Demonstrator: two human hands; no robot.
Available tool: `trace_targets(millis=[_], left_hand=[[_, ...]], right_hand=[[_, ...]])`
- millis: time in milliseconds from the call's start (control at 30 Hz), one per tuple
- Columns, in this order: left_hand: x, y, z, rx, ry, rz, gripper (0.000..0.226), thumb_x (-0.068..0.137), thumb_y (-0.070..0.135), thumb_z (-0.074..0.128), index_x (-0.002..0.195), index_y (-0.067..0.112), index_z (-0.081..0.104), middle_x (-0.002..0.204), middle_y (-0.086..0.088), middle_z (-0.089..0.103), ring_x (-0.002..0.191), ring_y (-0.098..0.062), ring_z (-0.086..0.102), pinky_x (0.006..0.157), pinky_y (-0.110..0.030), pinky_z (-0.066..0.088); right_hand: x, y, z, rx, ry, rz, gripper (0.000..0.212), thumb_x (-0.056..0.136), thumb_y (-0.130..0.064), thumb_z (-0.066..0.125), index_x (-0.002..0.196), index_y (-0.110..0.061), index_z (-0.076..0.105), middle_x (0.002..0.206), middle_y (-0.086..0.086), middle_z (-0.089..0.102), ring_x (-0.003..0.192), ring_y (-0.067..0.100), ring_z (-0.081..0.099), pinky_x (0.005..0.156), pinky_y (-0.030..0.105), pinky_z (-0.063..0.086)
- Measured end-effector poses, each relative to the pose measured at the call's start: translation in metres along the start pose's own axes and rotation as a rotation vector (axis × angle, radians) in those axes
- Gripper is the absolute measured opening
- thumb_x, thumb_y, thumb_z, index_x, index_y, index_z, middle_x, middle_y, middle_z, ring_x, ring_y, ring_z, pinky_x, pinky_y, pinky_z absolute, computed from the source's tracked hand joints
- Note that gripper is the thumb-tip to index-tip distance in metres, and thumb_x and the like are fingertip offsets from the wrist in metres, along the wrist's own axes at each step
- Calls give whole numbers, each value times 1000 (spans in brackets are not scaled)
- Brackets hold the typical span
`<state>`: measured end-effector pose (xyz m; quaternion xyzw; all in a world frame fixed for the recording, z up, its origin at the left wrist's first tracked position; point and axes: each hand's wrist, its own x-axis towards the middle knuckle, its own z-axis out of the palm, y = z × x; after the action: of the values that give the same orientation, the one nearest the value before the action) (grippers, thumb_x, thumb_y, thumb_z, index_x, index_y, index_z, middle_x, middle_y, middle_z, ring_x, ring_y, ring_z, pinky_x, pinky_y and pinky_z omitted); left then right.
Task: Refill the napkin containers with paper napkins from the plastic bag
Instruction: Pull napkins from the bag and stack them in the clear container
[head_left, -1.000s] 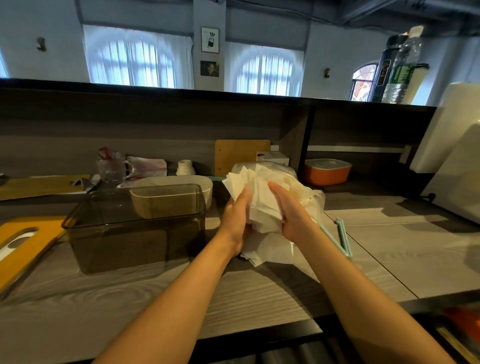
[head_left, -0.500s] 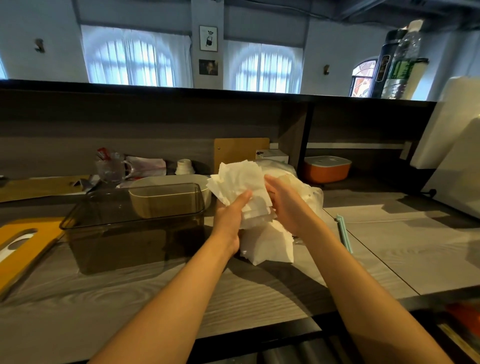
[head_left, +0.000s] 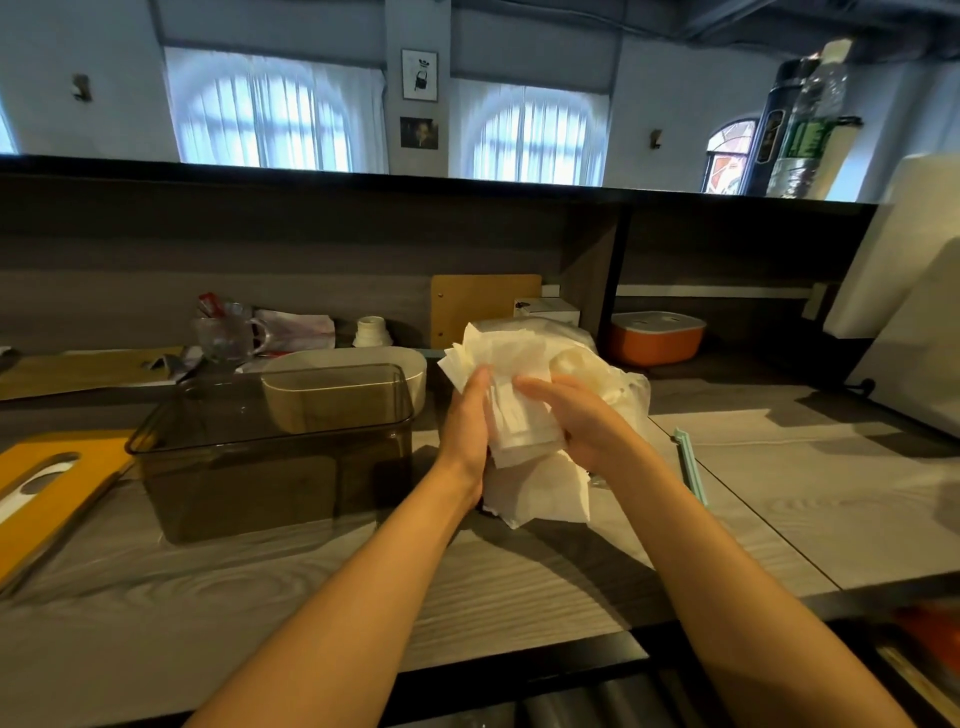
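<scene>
- Bench (head_left: 545, 582), grey wood grain, carries everything; both forearms reach over its front edge.
- Smoky clear container (head_left: 270, 452), lid off and looking empty, sits left of the hands; a white tub (head_left: 410, 364) stands just behind it.
- Plastic bag (head_left: 623, 395) lies behind and right of the hands, crumpled, with more napkins (head_left: 540, 488) loose on the bench beneath them.
- Napkin stack (head_left: 514, 374), uneven and fanned, is raised above the bench, not yet in the container.
- Left hand (head_left: 467, 426): palm against the stack's left side, fingers nearly straight, pressing.
- Right hand (head_left: 582, 421): fingers curled over the stack's front, gripping it.
- Risk: stack is ragged, so sheets could slip out or snag the container rim during the carry; square it up first.
</scene>
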<state>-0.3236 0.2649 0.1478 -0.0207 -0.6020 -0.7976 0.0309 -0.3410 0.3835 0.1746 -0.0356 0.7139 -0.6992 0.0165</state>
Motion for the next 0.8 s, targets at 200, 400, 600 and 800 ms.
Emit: trace_targets(millis=[200, 400, 600, 800], left_hand=[[2, 9, -11, -259, 154, -139, 32, 99, 44, 50, 121, 24, 61, 113, -9, 68, 105, -29, 65, 90, -50, 56], [0, 12, -10, -281, 83, -125, 37, 96, 52, 52, 120, 26, 64, 111, -10, 70, 104, -28, 67, 86, -46, 58], [0, 14, -7, -189, 100, -174, 39, 88, 33, 72, 122, 20, 59, 112, -11, 67, 100, -32, 67, 77, -52, 61], [5, 14, -10, -150, 178, -146, 40, 91, 29, 70, 126, 19, 52, 116, -8, 63, 104, -30, 63, 77, -51, 61]], right_hand=[[-2, -2, -18, 420, -167, 159, 51, 80, -30, 68, 127, -16, 56, 106, 9, 68, 92, 26, 68, 72, 38, 57], [-2, -2, -20, 484, -180, 157, 40, 89, -30, 60, 126, -16, 56, 101, 9, 68, 88, 24, 67, 72, 37, 55], [0, -3, -24, 386, -134, 178, 54, 72, -29, 69, 122, -15, 55, 100, 10, 67, 87, 25, 67, 69, 37, 55], [-1, -2, -25, 546, -223, 262, 31, 85, -29, 62, 113, -14, 62, 86, 7, 69, 76, 21, 68, 62, 32, 56]])
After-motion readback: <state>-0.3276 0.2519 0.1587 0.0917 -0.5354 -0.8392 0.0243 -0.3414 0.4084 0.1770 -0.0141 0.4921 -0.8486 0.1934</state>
